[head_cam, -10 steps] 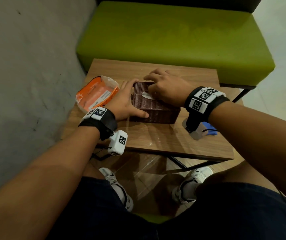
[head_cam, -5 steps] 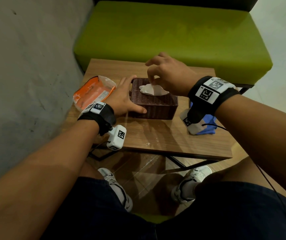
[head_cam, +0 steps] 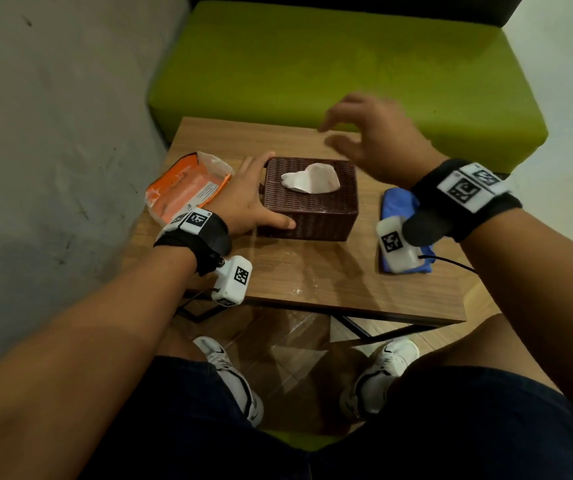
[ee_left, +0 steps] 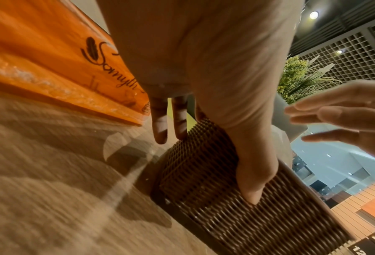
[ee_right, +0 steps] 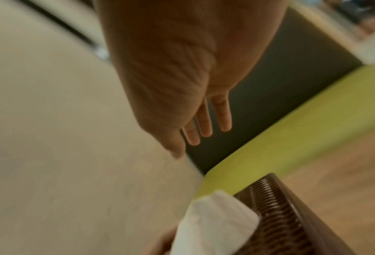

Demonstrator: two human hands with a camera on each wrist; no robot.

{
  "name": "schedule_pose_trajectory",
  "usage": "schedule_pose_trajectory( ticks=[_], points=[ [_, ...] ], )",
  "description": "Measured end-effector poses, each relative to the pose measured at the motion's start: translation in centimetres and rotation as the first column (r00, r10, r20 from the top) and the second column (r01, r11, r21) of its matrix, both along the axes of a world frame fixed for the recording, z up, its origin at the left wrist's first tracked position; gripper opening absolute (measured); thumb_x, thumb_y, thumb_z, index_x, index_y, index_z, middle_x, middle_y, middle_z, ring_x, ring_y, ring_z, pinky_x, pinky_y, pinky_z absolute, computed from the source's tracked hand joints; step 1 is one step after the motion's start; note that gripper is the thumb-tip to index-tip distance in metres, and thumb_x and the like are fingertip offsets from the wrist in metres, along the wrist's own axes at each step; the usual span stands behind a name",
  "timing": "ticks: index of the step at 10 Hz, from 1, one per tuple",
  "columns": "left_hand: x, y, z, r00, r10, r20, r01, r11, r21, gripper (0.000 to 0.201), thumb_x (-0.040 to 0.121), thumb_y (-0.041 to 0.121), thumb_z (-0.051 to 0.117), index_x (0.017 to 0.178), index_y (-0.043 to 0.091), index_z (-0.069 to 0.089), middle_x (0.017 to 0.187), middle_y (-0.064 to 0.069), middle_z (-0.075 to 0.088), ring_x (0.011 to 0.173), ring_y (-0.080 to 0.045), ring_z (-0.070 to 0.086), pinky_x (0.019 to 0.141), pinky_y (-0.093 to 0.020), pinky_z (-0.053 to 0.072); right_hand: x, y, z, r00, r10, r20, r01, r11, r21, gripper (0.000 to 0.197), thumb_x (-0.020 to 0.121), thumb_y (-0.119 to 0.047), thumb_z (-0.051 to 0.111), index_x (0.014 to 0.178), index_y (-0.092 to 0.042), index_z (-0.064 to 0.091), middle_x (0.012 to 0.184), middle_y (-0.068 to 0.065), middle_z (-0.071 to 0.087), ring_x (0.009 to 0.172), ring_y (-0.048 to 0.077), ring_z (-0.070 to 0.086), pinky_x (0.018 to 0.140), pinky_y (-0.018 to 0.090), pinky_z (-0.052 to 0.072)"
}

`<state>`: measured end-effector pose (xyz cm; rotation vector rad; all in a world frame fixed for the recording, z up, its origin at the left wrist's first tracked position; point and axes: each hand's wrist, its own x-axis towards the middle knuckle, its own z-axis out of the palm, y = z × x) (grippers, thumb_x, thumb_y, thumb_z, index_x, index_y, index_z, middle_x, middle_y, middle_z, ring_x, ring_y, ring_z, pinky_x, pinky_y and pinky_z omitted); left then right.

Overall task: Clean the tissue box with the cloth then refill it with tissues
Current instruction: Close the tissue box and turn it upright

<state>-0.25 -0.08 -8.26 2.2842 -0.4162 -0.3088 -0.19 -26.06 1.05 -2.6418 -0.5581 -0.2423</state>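
The right hand has lifted off the tissue since half a second ago, when its fingers pinched the sheet above the slot. It now hangs above the table's far edge, up and to the right of the box, fingers spread and loosely bent, holding nothing; its outline is blurred. The tissue stands free, a crumpled white peak rising from the top opening of the box. The left hand has not moved: palm against the left wall of the box, thumb laid along the near wall, fingers reaching down the left side toward the far corner.

The box is a rectangular block of dark brown woven wicker with a fine ribbed weave, set on the middle of the table. The table top is wood-grain laminate with a glossy sheen. The pack, orange plastic film with a clear torn end, lies just left of the left hand. The cloth, blue and folded, lies to the right of the box, apart from it, partly hidden by the right wrist camera. A green upholstered bench stands beyond the table.
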Motion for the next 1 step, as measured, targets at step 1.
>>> schedule_pose_trajectory(
  ticks=[1],
  points=[
    [-0.25,-0.09,0.05,1.000,0.011,0.017,-0.010,1.000,-0.018,0.135,0.060,0.039,0.104,0.167,0.023,0.024,0.150,0.001,0.039,0.136,-0.019,0.045,0.115,-0.036,0.042,0.45,-2.76,-1.04,0.958,-0.267,-0.106,0.285,0.930,0.233,0.021,0.099,-0.028,0.064,0.102,-0.012,0.077,0.100,0.012,0.076,0.089,0.023,0.068,0.084,0.046,0.058]
  ],
)
